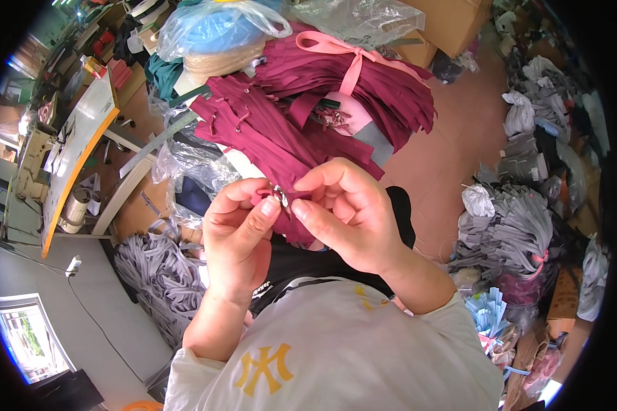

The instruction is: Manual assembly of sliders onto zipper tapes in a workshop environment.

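Note:
In front of my chest, my left hand (238, 236) pinches a small silvery zipper slider (278, 194) at the end of a maroon zipper (296, 229) between thumb and forefinger. Close beside it, my right hand (346, 216) has its thumb and forefinger closed at the edge of the same zipper; its other fingers are curled in. More maroon zippers (243, 130) lie in a long heap just beyond my hands, a few with metal sliders showing. Behind them is a thick bundle of maroon zippers (391, 96) tied with a pink ribbon (353, 68).
A clear bag of blue material (219, 31) and a cardboard box (452, 24) stand at the far side. Grey strips lie in a pile (161, 274) at left and a tied bundle (511, 222) at right. A worktable (82, 151) with an orange edge is at left.

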Tool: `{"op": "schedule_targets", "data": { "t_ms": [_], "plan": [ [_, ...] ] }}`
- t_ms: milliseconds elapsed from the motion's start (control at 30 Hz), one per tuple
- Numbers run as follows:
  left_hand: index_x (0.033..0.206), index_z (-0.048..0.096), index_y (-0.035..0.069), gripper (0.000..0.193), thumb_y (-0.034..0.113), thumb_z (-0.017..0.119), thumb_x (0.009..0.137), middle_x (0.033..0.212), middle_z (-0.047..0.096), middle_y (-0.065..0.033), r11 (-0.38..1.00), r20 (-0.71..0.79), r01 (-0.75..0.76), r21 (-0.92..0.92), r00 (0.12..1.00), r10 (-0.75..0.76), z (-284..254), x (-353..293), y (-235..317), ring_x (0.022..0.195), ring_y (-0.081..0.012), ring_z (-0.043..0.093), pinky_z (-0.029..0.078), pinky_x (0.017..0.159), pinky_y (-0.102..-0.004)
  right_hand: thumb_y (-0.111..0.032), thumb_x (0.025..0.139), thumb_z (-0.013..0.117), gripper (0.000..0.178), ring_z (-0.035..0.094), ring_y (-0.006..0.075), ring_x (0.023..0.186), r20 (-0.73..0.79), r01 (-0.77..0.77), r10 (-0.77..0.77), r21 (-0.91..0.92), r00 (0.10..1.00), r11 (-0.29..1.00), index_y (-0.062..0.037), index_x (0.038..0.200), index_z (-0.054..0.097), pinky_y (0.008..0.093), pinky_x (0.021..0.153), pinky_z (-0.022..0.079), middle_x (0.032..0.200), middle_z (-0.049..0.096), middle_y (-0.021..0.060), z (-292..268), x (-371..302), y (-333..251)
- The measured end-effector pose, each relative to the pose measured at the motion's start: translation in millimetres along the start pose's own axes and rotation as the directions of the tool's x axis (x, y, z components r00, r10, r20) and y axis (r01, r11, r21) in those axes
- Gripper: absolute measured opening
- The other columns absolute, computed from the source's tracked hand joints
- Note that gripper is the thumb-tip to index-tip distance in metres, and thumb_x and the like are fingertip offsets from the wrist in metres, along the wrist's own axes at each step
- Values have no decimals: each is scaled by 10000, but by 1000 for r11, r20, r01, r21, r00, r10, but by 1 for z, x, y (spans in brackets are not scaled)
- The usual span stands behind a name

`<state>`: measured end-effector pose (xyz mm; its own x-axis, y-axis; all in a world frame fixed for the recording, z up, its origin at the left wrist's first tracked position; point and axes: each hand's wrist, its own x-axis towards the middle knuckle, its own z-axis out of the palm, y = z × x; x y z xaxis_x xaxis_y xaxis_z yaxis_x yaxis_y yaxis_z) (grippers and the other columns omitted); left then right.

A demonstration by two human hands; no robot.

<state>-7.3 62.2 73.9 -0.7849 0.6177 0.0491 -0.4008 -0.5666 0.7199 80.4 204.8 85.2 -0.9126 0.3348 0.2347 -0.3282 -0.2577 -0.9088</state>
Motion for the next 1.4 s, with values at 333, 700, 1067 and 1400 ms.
{"op": "schedule_targets", "data": {
  "t_ms": [333,700,1067,1400],
  "plan": [
    [1195,634,-24,226,4,630,970,1075,689,-83,992,40,14,124,999,-19,-7,-4,2,981,-156,658,528,906,-304,81,865,696,365,601,72,783,25,-30,35,-162,999,986,-42,1133,480,212,668,517,917,599,34,-1,6,-17],
    [1135,629,-46,165,-32,618,971,1090,657,-99,930,166,-98,355,985,40,-9,-3,10,959,-134,614,492,881,-268,16,887,661,319,625,104,781,192,-1,56,-279,980,960,-41,1143,480,263,674,492,844,642,44,-13,14,-23],
    [1105,621,-26,173,-54,646,936,1057,617,-122,886,254,-359,294,923,289,-10,-4,-1,929,-168,595,502,839,-286,47,861,721,398,665,106,837,26,181,-179,-129,984,975,-23,1180,493,238,704,534,935,656,59,3,4,-4],
    [1074,626,-29,156,-53,662,924,1018,627,-154,807,292,-464,365,880,374,-8,-5,-2,899,-207,619,522,802,-303,94,845,706,329,657,123,832,156,304,-266,-332,951,893,-14,1088,514,263,726,534,983,633,84,-2,6,-16]
  ]
}}
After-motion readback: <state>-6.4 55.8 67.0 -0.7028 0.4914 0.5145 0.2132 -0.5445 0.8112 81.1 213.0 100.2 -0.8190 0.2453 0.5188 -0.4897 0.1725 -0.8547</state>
